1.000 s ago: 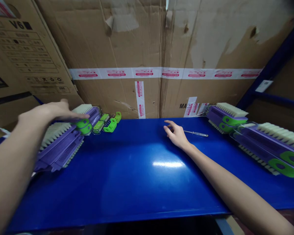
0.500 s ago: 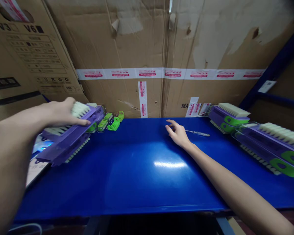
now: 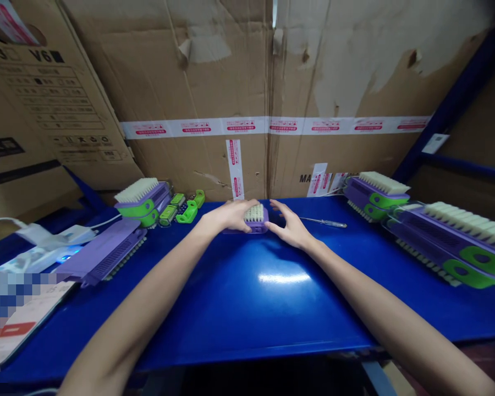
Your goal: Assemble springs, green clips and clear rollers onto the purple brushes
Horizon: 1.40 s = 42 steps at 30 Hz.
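Note:
A purple brush part (image 3: 256, 217) with pale bristles on top is at the middle of the blue table (image 3: 247, 308). My left hand (image 3: 233, 215) grips it from the left, its thumb on the near side. Open beside its right end is my right hand (image 3: 291, 225), fingers curved and apart; whether the fingertips touch the part, I cannot tell. Part of the brush is hidden under my left hand. A screwdriver (image 3: 325, 222) with a clear handle lies just right of my right hand. At the left rests another purple brush part (image 3: 107, 247), bristles down.
Purple brushes with green ends stand at the back left (image 3: 142, 201) and the right (image 3: 449, 242). Small green parts (image 3: 185, 212) lie near the cardboard wall (image 3: 198, 82). A white power strip (image 3: 45, 247) and a booklet (image 3: 37, 319) occupy the left side.
My left hand took the upper purple brush part from the left stack and carried it right to the middle. My right hand has stayed in nearly the same place, fingers still spread.

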### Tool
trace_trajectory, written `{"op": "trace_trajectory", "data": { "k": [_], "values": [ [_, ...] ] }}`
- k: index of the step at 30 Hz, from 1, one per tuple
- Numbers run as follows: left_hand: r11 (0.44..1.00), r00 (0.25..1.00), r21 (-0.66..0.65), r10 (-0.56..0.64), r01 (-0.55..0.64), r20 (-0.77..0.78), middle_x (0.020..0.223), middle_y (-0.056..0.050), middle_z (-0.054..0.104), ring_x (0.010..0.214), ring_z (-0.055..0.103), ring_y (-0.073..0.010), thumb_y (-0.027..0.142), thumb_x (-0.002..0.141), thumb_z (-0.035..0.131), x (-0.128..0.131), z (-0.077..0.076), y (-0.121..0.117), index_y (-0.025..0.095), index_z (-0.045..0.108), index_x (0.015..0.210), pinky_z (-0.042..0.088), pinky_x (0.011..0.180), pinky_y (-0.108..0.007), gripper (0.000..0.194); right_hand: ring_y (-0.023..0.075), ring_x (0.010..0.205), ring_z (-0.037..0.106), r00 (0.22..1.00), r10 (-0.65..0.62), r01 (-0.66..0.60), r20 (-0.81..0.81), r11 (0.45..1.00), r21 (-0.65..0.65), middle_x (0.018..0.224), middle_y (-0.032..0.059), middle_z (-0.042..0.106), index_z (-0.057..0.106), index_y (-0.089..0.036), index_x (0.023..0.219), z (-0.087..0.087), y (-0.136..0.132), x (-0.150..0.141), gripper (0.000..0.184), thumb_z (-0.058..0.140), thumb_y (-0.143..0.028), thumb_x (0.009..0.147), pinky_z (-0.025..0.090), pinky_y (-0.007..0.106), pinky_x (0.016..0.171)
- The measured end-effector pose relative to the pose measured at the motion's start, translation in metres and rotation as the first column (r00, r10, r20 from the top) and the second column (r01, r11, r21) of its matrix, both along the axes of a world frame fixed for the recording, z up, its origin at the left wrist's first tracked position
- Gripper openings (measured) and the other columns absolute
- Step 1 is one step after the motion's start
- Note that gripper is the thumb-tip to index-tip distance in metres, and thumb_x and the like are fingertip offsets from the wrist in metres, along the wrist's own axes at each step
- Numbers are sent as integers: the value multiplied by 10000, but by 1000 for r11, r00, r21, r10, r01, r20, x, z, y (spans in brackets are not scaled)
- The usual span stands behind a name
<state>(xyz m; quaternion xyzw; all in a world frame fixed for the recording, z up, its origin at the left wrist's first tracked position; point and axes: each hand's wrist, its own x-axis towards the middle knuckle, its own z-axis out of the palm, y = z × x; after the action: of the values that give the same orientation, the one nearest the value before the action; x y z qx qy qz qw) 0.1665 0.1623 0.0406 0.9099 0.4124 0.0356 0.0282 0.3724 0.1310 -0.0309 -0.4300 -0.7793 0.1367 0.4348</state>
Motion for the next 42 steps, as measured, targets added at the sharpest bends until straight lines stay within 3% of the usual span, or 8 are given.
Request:
{"op": "trace_trajectory", "data": {
  "k": [7,11,14,19,24,34,39,42],
  "values": [
    [928,999,372,-29,13,38,1272,-144,543,1196,464,-304,444,765,664,2,-24,2,192,460,1307,282,1019,-442,631,266,1250,493,992,-24,17,123,998,52,1335,175,530,453,-113,1347,-6,11,7,553,544,-263,822,365,452,1077],
    [843,978,500,206,-199,41,1156,-192,576,1103,490,-334,552,868,455,-26,-33,-6,130,538,1214,324,934,-447,552,275,1245,494,983,-64,54,170,997,63,1341,179,525,434,-94,1356,-7,14,8,549,513,-241,833,382,458,1060],
    [754,902,531,429,-387,49,1035,-208,609,1042,505,-353,561,906,310,-47,-33,-7,112,626,1052,336,873,-455,568,306,1219,506,965,-105,88,242,993,80,1336,178,528,414,-117,1372,-6,13,7,569,521,-270,834,412,495,1011],
    [604,707,538,707,-587,-22,1025,-259,618,1032,500,-380,317,882,400,-63,-35,-3,61,676,936,327,831,-471,380,326,1190,517,944,-127,105,303,991,86,1334,186,525,381,-112,1394,-6,10,7,599,520,-282,837,420,502,986],
    [644,672,514,722,-567,-164,1030,-221,647,1043,503,-366,169,766,512,-61,-41,-3,132,700,889,326,806,-463,227,320,1206,507,947,-116,96,298,992,83,1341,172,521,357,-149,1412,-7,11,8,609,516,-281,839,423,508,981],
    [729,782,420,619,-541,-67,1022,-236,641,978,571,-354,37,692,513,-36,-39,-16,94,562,1100,338,836,-484,415,320,1224,492,945,-127,103,302,990,96,1363,184,502,351,-118,1410,-10,13,9,629,502,-234,811,392,521,1009],
    [671,788,430,584,-604,194,1025,-197,625,1005,559,-349,62,756,463,-31,-27,-21,122,534,1051,349,853,-473,309,317,1231,477,957,-172,130,234,974,186,1330,166,531,427,-146,1359,-4,8,5,554,497,-248,818,349,541,1035],
    [723,780,362,389,-589,490,905,-120,625,925,568,-284,136,817,449,-28,-20,-19,183,525,863,387,822,-425,101,296,1196,502,979,-164,131,117,959,251,1284,147,569,472,-176,1320,4,1,-1,482,491,-311,858,374,511,1021]
  ]
}}
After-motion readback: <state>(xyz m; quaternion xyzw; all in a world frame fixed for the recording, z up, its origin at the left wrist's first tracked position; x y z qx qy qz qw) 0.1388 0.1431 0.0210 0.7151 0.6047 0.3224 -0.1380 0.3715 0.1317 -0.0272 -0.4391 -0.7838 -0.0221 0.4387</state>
